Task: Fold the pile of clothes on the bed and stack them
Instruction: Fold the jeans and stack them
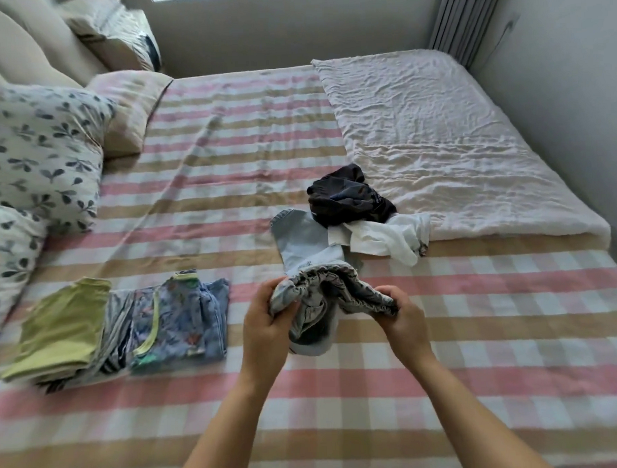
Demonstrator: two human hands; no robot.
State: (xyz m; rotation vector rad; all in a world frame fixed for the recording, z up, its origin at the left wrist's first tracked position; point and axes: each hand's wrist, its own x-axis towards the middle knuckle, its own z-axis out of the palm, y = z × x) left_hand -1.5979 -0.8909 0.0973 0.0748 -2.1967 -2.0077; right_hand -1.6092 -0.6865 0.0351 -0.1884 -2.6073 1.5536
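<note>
Fingers [288, 313] of left hand [264, 323] and right hand [404, 318] are clamped on the waistband of the pale blue trousers [307, 241], held just over the checked bed [444, 369], squaring it up I guess. Folded stack [111, 331] sits left, dark garment [347, 197] and white garment [387, 239] wait behind.

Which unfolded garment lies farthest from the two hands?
The dark crumpled garment, beyond the white garment; the left hand and right hand grip the pale blue garment.
</note>
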